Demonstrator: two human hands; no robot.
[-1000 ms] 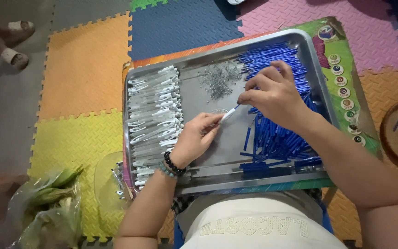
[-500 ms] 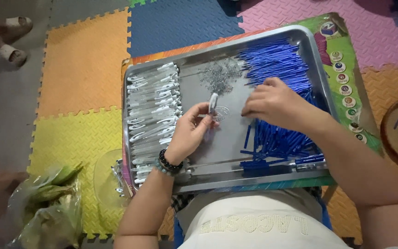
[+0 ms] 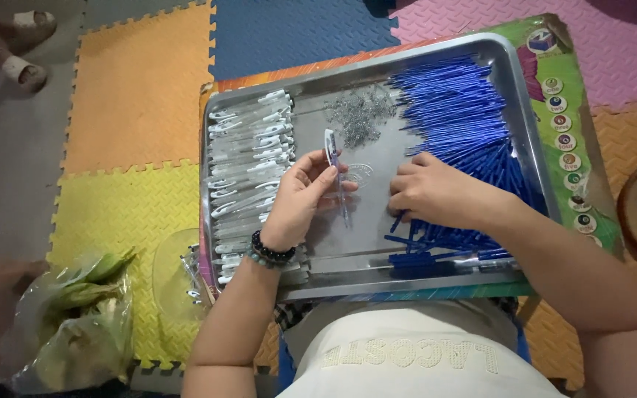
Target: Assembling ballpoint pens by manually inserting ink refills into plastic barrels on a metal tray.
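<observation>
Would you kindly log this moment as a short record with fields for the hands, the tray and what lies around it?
left hand: holds a clear pen barrel upright over the tray
right hand: rests on the blue refills, fingers down among them
tray: metal, on the lap
tray left side: row of clear pen barrels
tray middle top: small heap of springs
wrist: dark bead bracelet
floor: coloured foam mats
lower left: plastic bag

Right hand [image 3: 436, 193] fingertips buried among blue pen refills [image 3: 466, 125]; tiny springs [image 3: 357, 114] at the tray's [image 3: 363, 284] far edge indistinct.
</observation>
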